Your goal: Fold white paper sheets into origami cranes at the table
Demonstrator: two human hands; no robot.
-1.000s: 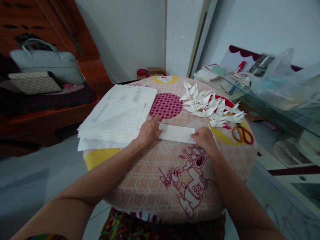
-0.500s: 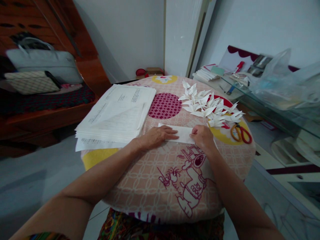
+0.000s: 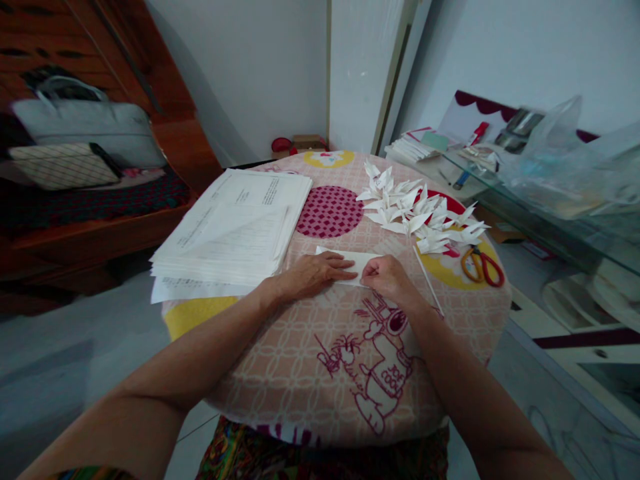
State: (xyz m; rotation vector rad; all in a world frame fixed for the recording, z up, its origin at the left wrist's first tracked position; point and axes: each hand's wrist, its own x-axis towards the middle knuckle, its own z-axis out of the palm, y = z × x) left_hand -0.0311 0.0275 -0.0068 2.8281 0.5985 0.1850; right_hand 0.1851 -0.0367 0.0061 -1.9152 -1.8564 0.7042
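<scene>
Just right of the paper stack (image 3: pixel 235 227), our left hand (image 3: pixel 313 273) lies flat, fingers extended, pinning the folded paper strip (image 3: pixel 363 261) at mid-bench (image 3: pixel 300 373). Our right hand (image 3: pixel 387 280) pinches the strip's right end. We should square the edges, then crease firmly. Scissors (image 3: pixel 481 265) lie far right.

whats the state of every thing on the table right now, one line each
paper strip: folded narrow, lying flat, held at both ends
left hand: open, palm down on the strip
right hand: curled, gripping the strip's right end
paper stack: flat, unfolded, untouched
folded paper shapes: folded, in a loose pile
scissors: lying flat, blades look closed
tablecloth: spread over the round table
</scene>
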